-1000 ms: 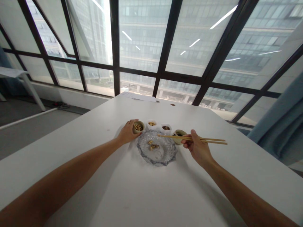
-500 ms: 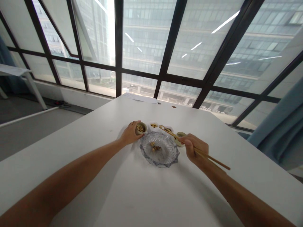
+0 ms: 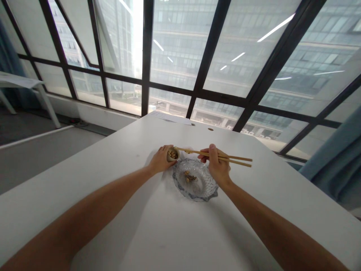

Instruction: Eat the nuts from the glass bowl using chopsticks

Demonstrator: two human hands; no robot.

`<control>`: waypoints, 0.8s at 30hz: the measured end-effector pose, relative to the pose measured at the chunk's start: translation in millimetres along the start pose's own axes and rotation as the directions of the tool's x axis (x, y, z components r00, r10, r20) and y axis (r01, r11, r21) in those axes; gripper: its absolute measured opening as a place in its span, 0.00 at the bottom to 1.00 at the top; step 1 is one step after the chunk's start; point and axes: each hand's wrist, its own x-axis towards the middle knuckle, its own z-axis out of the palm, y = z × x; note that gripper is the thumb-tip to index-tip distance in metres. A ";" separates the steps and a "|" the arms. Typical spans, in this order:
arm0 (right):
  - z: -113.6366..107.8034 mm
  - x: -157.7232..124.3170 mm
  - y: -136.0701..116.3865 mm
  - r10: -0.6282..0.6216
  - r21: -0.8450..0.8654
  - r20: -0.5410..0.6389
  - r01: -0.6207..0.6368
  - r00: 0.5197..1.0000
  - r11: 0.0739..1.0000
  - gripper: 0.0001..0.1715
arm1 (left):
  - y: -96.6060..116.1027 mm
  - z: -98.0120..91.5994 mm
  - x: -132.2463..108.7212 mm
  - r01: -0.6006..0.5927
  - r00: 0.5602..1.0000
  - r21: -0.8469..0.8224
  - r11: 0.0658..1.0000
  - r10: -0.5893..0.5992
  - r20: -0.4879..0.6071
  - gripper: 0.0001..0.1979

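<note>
My left hand (image 3: 161, 160) is wrapped round a small bowl (image 3: 174, 160) of light-brown pieces that look like nuts. A pair of wooden chopsticks (image 3: 234, 159) is gripped in my right hand (image 3: 216, 165), and their tips point left to the rim of that bowl. Close below both hands lies a clear scalloped glass plate (image 3: 180, 188) with several brown and tan pieces (image 3: 190, 177) on it. Behind the chopsticks, a white cup (image 3: 186, 149) with yellowish pieces is partly covered. My right hand hides the other small dishes.
All of this stands on a white table (image 3: 146, 229). Paper sheets (image 3: 172, 118) lie at its far edge, near a round brown spot (image 3: 210, 129). Windows rise behind, a blue curtain (image 3: 332, 165) hangs at right, and another white table (image 3: 19, 81) stands at left.
My right hand has moved left and turned, bringing the chopstick tips from above the middle dishes to the bowl's rim. My left hand keeps hold of the bowl. The view has shifted slightly.
</note>
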 end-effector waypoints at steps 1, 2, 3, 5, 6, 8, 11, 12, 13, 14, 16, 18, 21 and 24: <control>4.0 1.8 1.6 0.020 0.017 -0.009 -0.020 1.000 1.000 0.34 | 0.0 0.3 -0.1 -0.001 1.000 0.000 1.000 0.001 -0.004 0.33; 7.3 3.3 3.9 0.036 0.026 -0.017 -0.035 0.999 0.999 0.34 | 0.2 0.4 -0.1 -0.001 1.000 0.000 1.000 0.001 -0.008 0.33; 9.9 4.4 6.7 0.046 0.029 -0.022 -0.045 0.999 0.999 0.35 | 0.5 0.3 -0.1 -0.001 1.000 0.000 1.000 0.001 -0.009 0.33; 13.0 5.7 12.7 0.050 0.009 0.028 -0.050 0.998 0.999 0.35 | 1.1 -0.5 0.1 0.005 1.000 0.003 1.000 -0.005 -0.008 0.34; 13.4 5.7 15.1 0.044 -0.011 0.090 -0.043 0.995 0.999 0.34 | 1.2 -1.0 0.4 0.010 1.000 0.004 1.000 -0.010 -0.006 0.34; 11.1 3.9 17.2 0.023 -0.053 0.223 -0.011 0.974 0.999 0.33 | 1.0 -1.8 0.8 0.016 1.000 0.003 1.000 -0.016 -0.001 0.34; -2.0 -3.5 12.1 0.011 -0.082 0.248 0.010 0.969 0.997 0.32 | 0.2 -2.1 0.9 0.018 1.000 0.000 1.000 -0.018 0.002 0.35; -9.0 -7.0 9.1 0.017 -0.083 0.209 0.000 0.978 0.997 0.32 | -0.1 -2.0 0.8 0.019 1.000 0.001 1.000 -0.019 0.003 0.35; -16.9 -10.6 6.0 0.024 -0.085 0.178 -0.009 0.984 0.996 0.33 | -0.3 -2.0 0.6 0.020 1.000 0.002 1.000 -0.020 0.004 0.34; -25.5 -14.4 3.5 0.035 -0.102 0.164 -0.018 0.986 0.995 0.33 | -0.4 -1.9 0.4 0.022 1.000 0.003 1.000 -0.022 0.006 0.34; -42.6 -21.7 0.8 0.038 -0.148 0.167 -0.013 0.985 0.989 0.33 | -0.3 -2.2 0.1 0.022 1.000 0.005 1.000 -0.022 0.008 0.34; -57.2 -28.4 1.8 0.043 -0.188 0.206 -0.004 0.978 0.982 0.33 | 0.1 -2.9 0.1 0.018 1.000 0.003 1.000 -0.018 0.007 0.34; -70.4 -35.8 6.5 0.077 -0.230 0.276 -0.012 0.958 0.973 0.32 | 1.2 -4.4 0.4 0.015 1.000 0.005 1.000 -0.015 0.005 0.34; -74.4 -38.1 10.3 0.089 -0.248 0.320 -0.007 0.943 0.969 0.32 | 1.3 -5.1 0.6 0.023 1.000 0.012 1.000 -0.023 0.004 0.34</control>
